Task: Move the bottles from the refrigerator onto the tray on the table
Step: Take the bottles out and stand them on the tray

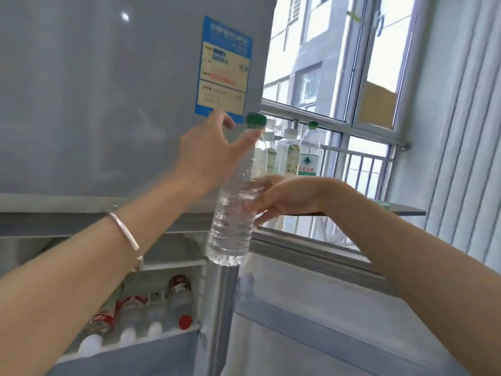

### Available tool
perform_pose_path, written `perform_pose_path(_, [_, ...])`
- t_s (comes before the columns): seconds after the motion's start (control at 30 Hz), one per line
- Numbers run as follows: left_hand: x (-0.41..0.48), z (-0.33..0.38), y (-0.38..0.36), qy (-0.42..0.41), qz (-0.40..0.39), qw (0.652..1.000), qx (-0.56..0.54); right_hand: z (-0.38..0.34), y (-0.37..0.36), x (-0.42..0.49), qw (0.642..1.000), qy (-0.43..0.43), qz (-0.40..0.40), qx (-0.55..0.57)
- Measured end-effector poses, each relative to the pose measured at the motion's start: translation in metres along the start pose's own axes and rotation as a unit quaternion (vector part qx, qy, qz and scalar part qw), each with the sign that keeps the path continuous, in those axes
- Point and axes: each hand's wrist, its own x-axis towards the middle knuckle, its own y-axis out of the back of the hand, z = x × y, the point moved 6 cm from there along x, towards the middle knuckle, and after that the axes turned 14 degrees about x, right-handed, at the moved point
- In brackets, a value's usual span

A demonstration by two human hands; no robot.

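A clear water bottle (pixel 230 226) with a green cap hangs tilted in front of the refrigerator (pixel 95 104). My right hand (pixel 287 196) grips its middle from the right. My left hand (pixel 206 156) is at its neck with the fingers spread and only the thumb resting on the shoulder. Several more bottles (pixel 135 316) with red and white caps lie in the open lower compartment at bottom left. Other bottles (pixel 294 153) stand on the table by the window; the tray under them is hidden behind my hand.
The open lower refrigerator door (pixel 325 335) fills the bottom right. A blue label (pixel 222 69) is stuck on the shut upper door. A window with a railing (pixel 360 164) lies behind the table, and a ribbed wall (pixel 461 158) stands at the right.
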Motion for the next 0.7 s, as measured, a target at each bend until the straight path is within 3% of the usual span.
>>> perform_pose_path(0.13, [0.018, 0.033, -0.040, 0.005, -0.070, 0.981, -0.182, -0.025, 0.062, -0.040, 0.995, 0.049, 0.087, 0.020])
perform_pose_path(0.2, [0.025, 0.048, -0.066, 0.018, -0.104, 0.970, -0.219, -0.031, 0.095, -0.055, 0.988, 0.072, 0.132, 0.032])
perform_pose_path(0.37, [0.041, 0.091, -0.142, 0.028, -0.220, 0.953, -0.206, -0.026, 0.176, -0.075, 0.963, 0.076, 0.257, 0.037])
perform_pose_path(0.57, [0.060, 0.126, -0.247, 0.096, -0.393, 0.881, -0.246, 0.020, 0.256, -0.075, 0.925, 0.024, 0.378, -0.014])
perform_pose_path(0.7, [0.064, 0.135, -0.296, 0.117, -0.481, 0.832, -0.251, 0.047, 0.296, -0.061, 0.908, 0.013, 0.419, -0.011])
